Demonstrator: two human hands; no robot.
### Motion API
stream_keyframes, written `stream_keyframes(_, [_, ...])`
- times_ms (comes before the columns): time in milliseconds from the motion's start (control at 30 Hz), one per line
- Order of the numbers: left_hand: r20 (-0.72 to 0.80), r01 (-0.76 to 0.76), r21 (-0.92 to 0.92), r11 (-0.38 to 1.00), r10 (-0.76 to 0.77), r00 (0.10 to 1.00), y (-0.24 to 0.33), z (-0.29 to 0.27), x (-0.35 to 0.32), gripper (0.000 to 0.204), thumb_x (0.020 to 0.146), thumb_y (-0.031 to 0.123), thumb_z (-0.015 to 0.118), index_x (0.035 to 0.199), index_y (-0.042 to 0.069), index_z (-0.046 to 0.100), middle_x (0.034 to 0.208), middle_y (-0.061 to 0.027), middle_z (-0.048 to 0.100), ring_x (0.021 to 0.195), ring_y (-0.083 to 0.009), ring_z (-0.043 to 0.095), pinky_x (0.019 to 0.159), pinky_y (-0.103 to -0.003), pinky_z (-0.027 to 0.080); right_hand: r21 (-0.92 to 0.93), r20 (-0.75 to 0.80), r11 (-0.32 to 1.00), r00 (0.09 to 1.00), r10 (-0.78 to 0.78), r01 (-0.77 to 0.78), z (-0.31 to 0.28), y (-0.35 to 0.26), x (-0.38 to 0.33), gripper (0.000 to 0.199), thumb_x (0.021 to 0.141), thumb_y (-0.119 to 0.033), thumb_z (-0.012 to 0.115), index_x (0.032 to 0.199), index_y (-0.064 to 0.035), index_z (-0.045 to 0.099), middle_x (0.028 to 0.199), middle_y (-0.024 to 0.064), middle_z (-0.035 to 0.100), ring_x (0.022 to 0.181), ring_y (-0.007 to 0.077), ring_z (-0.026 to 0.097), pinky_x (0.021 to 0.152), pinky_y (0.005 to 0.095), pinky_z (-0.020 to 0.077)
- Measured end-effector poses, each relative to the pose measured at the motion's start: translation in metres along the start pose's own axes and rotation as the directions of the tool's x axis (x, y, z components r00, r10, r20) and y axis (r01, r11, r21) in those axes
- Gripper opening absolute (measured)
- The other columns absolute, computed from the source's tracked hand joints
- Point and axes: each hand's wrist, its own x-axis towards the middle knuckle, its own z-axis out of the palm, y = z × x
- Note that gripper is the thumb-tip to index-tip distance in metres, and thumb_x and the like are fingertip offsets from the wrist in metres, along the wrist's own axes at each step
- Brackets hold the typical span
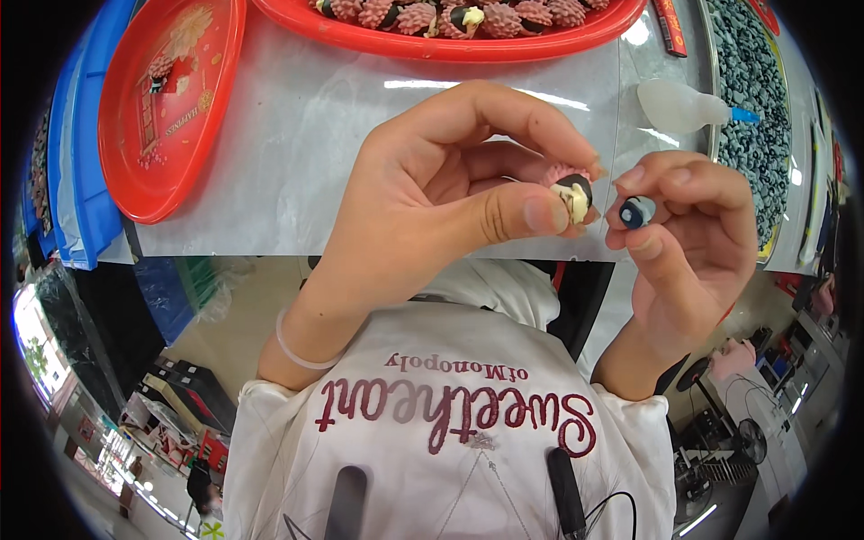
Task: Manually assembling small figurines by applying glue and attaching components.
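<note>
My left hand (418,193) pinches a small figurine (576,193) between thumb and fingers. The figurine has a knobbly pink top, a black band and a cream-coloured part. Close on its right, my right hand (693,238) grips a small dark blue and pale grey piece (635,212) with thumb and fingertips. A narrow gap separates the two pieces. Both hands are raised over the near edge of the table. Fingers cover part of each piece.
A red tray (432,47) at the back holds several similar pink figurines. At left lies a red oval plate (202,135) beside blue bins (85,180). On the right are a squeeze bottle (675,106) with a blue tip, a red box (669,27) and a tray (714,148) of small blue-grey pieces.
</note>
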Motion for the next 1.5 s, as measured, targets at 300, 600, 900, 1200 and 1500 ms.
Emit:
stream_keyframes(300, [-0.030,0.018,-0.001,1.000,-0.018,0.999,0.002,0.002,0.001,0.039,0.075,0.023,0.075,0.097,-0.003,0.057,0.090,-0.0136,0.061,0.075,-0.0146,0.061,0.059,-0.024,0.056,-0.290,0.199,0.900,0.941,-0.275,0.324,-0.002,-0.001,0.007,0.027,0.069,0.010,0.068,0.092,0.0048,0.056,0.090,0.0233,0.060,0.082,0.0245,0.061,0.065,0.0242,0.0519])
stream_keyframes(600, [-0.055,0.053,-0.014,0.998,-0.054,0.997,0.004,0.004,0.000,0.041,0.070,0.023,0.077,0.095,-0.004,0.058,0.084,-0.0109,0.060,0.071,-0.0134,0.061,0.056,-0.023,0.055,-0.544,0.237,0.698,0.884,-0.404,0.465,0.011,-0.008,0.009,0.022,0.067,0.009,0.071,0.085,0.0039,0.059,0.085,0.0238,0.062,0.066,0.0202,0.063,0.056,0.0234,0.0518])
stream_keyframes(900, [-0.116,0.154,-0.030,0.988,-0.156,0.981,0.011,0.007,-0.004,0.040,0.066,0.023,0.079,0.092,-0.003,0.063,0.079,-0.0065,0.060,0.070,-0.0105,0.056,0.063,-0.021,0.044,-0.548,0.212,0.712,0.897,-0.388,0.438,0.014,-0.005,0.007,0.019,0.068,0.005,0.073,0.081,0.0037,0.059,0.080,0.0220,0.063,0.065,0.0213,0.064,0.051,0.0242,0.0527])
stream_keyframes(1200, [-0.063,0.091,-0.029,0.995,-0.093,0.994,0.009,0.004,-0.004,0.032,0.070,0.014,0.077,0.093,-0.004,0.063,0.078,-0.0071,0.059,0.072,-0.0116,0.058,0.064,-0.022,0.049,-0.571,0.200,0.685,0.886,-0.417,0.452,0.016,-0.003,0.006,0.020,0.067,0.002,0.075,0.079,0.0032,0.060,0.078,0.0197,0.063,0.067,0.0226,0.065,0.054,0.0263,0.0532])
stream_keyframes(1500, [0.056,-0.037,0.097,0.995,0.031,0.998,-0.001,0.000,0.000,0.028,0.087,0.008,0.061,0.112,-0.004,0.056,0.110,-0.0160,0.061,0.098,-0.0202,0.060,0.086,-0.025,0.047,-0.466,0.180,0.770,0.899,-0.400,0.436,0.006,0.016,0.003,0.032,0.072,-0.007,0.075,0.098,0.0011,0.058,0.103,0.0217,0.059,0.087,0.0233,0.062,0.073,0.0252,0.0515])
